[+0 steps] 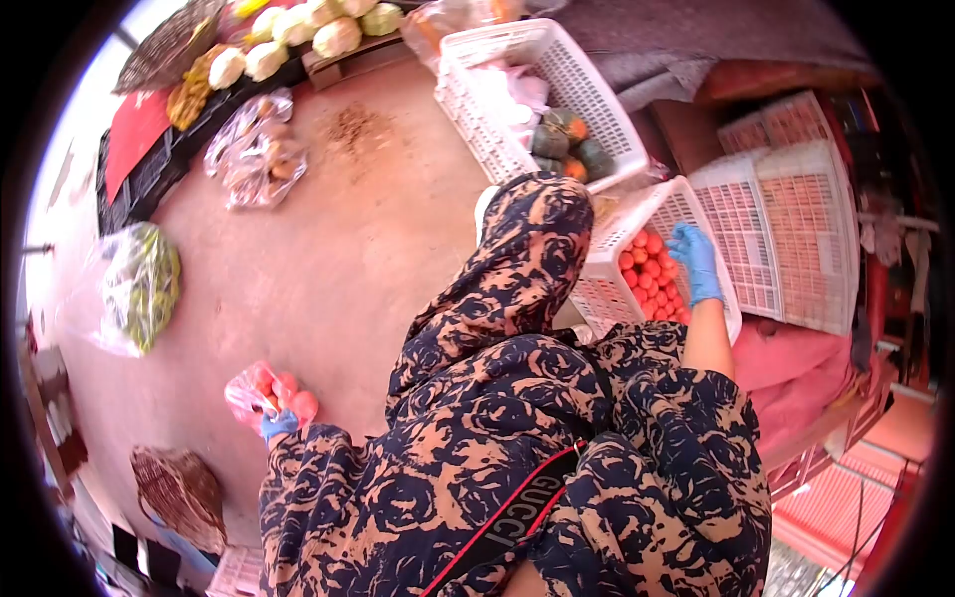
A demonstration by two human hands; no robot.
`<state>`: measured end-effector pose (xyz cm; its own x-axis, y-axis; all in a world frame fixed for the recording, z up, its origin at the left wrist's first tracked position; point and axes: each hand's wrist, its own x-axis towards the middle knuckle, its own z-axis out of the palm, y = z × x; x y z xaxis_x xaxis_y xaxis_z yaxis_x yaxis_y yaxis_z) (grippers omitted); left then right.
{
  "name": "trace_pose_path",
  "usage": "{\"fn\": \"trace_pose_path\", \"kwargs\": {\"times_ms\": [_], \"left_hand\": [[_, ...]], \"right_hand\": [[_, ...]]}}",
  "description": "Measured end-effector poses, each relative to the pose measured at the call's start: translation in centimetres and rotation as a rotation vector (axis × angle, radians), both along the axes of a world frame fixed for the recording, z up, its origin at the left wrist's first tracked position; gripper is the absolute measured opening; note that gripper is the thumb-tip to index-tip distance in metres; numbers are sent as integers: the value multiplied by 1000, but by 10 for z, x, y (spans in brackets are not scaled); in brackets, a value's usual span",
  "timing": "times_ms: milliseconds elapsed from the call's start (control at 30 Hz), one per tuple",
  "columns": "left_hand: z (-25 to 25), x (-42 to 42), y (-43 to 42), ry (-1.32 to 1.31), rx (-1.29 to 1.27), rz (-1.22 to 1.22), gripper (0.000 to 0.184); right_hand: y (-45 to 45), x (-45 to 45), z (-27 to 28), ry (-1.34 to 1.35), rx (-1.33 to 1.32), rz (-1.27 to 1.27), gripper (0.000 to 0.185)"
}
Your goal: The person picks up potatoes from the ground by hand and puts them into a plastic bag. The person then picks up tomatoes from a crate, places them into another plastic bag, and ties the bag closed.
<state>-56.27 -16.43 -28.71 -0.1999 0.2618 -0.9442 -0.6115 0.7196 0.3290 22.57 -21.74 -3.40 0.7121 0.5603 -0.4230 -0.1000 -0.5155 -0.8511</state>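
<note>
Blue gloves cover both hands. My left hand [280,425] is closed on the top of a clear plastic bag [242,392] that holds several red tomatoes [304,405], above the floor at the lower left. My right hand [695,261] is over a white crate [725,289] at the right, its fingers bent near the red tomatoes [652,277] inside. Whether those fingers have hold of a tomato is hidden.
A white crate [454,50] with green pumpkins [550,139] stands ahead. Stacked crates [811,229] are at the right. Bagged produce [261,149], a bag of green vegetables [144,284], a wicker basket [179,493] and cauliflowers [336,38] lie around the floor [338,229].
</note>
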Motion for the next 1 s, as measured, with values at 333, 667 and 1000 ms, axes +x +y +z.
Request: {"fn": "trace_pose_path", "kwargs": {"times_ms": [333,667,1000], "left_hand": [[2,-13,36,114,26,-117,40],[64,150,279,477,539,-740,39],[166,661,348,1078,1540,-1766,52]], "right_hand": [[-28,-1,-35,44,-104,-154,29],[51,9,-151,-320,-347,-151,60],[71,-13,-137,-349,-260,-351,38]]}}
